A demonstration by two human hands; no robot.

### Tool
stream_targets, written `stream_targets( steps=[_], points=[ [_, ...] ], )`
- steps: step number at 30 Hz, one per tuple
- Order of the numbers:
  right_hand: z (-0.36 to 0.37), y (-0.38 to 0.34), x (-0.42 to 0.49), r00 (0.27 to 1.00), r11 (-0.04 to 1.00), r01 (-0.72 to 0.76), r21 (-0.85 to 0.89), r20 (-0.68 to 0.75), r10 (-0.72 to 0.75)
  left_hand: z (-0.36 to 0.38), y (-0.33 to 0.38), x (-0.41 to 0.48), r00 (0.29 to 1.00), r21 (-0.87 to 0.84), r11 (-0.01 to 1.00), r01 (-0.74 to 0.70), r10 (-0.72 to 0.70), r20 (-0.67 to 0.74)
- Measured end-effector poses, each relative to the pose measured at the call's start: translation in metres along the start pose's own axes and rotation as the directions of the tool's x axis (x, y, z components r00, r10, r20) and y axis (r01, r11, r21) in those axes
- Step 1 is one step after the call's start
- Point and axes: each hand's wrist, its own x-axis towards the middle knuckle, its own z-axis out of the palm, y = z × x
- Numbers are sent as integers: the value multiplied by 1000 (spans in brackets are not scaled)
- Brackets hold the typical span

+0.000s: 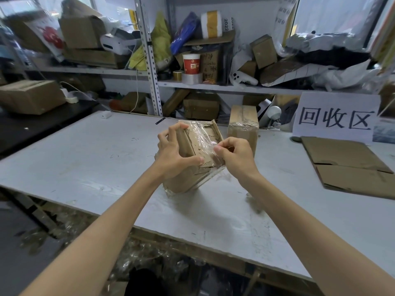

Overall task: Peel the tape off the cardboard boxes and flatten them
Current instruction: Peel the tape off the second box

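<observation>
At the centre of the frame a cardboard box is held tilted on a lower edge on the counter. It is gripped from its left side by the left hand, with the fingers curled over the upper edge and the thumb laid across the near face. The clear tape runs along that face from upper left to lower right, and its lower-right end is pinched by the right hand. The stuck remainder lies up and left of that hand, so the peel is judged to run along that line.
</observation>
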Motion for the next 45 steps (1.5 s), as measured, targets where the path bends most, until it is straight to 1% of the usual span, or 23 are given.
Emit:
stream_targets(
  steps=[3,8,12,14,17,20,23,26,28,31,33,36,39,41,44,45],
  points=[
    [-4,3,-1,999,999,39,-17,36,-38,0,2,2,1000,-1,1000,-3,3,-1],
    [-13,8,-8,984,986,160,40,65,-163,3,4,6,1000,9,1000,-21,21,18],
    [-9,11,-13,948,947,315,-61,-23,-317,6,7,9,1000,-35,999,-9,11,29],
    [-10,11,-12,926,927,368,-76,-57,-372,8,8,9,1000,-15,1000,-17,17,24],
    [-17,12,-8,952,950,307,58,-11,-307,9,10,15,1000,4,1000,-7,7,24],
    [-26,23,-8,957,956,289,54,-5,-289,1,2,19,996,-83,993,85,-83,21],
    [-31,26,-12,972,967,233,106,2,-234,1,-1,17,993,-91,990,106,-100,66],
    [-33,17,-10,971,968,241,66,-29,-239,8,2,15,992,-10,996,87,-85,98],
    [-35,15,-10,964,964,264,12,-36,-264,13,-2,15,996,42,998,50,-53,69],
    [-35,18,-14,950,952,304,-39,-66,-306,16,-13,13,999,-7,999,37,-37,-6],
    [-35,22,-13,945,953,303,-15,-121,-302,18,-17,13,998,-65,996,68,-68,-13],
    [-35,28,-14,948,964,260,50,-205,-245,20,-19,13,997,-94,993,69,-72,-26],
    [-35,33,-14,950,977,209,51,-247,-190,21,-16,13,999,-77,997,1,-3,-32],
    [-39,31,-13,967,984,140,113,-228,-111,23,-13,12,997,-62,997,-38,34,-68],
    [-49,26,-10,986,952,17,305,-164,35,25,-10,9,989,-24,994,-102,99,-110],
    [-51,25,-7,984,955,-22,295,-163,73,26,-9,7,986,-16,992,-125,122,-112]
  ],
)
